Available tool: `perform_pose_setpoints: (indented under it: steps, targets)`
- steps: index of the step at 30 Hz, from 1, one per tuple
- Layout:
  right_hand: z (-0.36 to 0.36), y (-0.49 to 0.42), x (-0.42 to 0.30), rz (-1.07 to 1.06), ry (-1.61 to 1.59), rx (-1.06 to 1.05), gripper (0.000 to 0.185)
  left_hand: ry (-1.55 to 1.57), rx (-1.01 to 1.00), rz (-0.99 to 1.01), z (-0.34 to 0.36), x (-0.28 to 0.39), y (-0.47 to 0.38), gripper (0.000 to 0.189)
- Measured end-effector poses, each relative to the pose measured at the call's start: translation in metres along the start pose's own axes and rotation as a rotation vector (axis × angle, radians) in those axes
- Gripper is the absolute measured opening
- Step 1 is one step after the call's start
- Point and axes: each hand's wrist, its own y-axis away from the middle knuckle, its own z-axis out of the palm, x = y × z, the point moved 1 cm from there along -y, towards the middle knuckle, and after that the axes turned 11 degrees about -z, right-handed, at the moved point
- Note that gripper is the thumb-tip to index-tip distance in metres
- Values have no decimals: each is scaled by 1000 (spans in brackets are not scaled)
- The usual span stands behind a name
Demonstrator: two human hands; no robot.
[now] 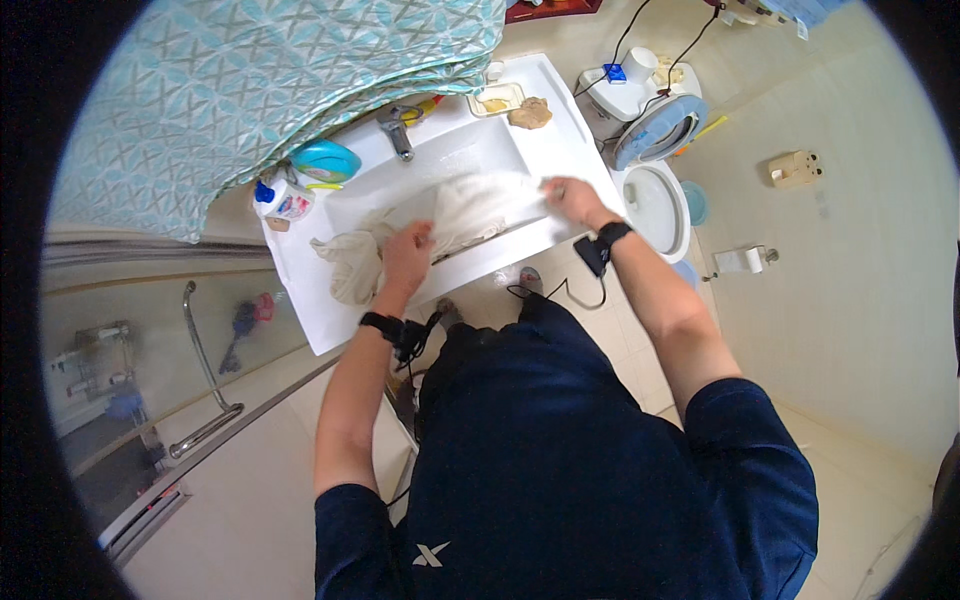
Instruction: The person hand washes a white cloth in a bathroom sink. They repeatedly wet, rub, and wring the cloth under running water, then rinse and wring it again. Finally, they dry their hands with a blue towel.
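A whitish cloth (pixel 472 206) lies spread across the basin of a white washbasin (pixel 555 150), with one bunched part resting over the left front rim. My left hand (pixel 407 255) is closed on the cloth near its bunched part. At the right edge of the basin my right hand (pixel 574 201) pinches the other end of the cloth, which looks slightly blurred. The cloth is stretched between both hands. A metal faucet (pixel 397 135) stands behind it. Each wrist wears a black strap with a small device and a cable.
A teal bottle (pixel 326 160) and a white pump bottle (pixel 289 199) stand at the basin's left. A soap dish (pixel 496 100) and a tan lump (pixel 531 113) sit at the back right. A patterned curtain (pixel 300 75) hangs behind; a toilet (pixel 656 206) is to the right.
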Motion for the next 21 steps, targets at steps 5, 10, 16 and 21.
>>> perform_pose_setpoints:
  steps: [5,10,16,21]
  targets:
    - [59,43,9,137,-16,145,32,-26,-84,50,56,-16,45,25]
    - [86,16,-36,114,-225,200,34,-42,-88,193,64,-16,56,26]
    - [131,-32,-93,97,-75,-161,60,48,-137,361,73,-15,62,31]
    - [135,25,-92,447,-444,394,44,-29,-106,328,48,-22,50,34]
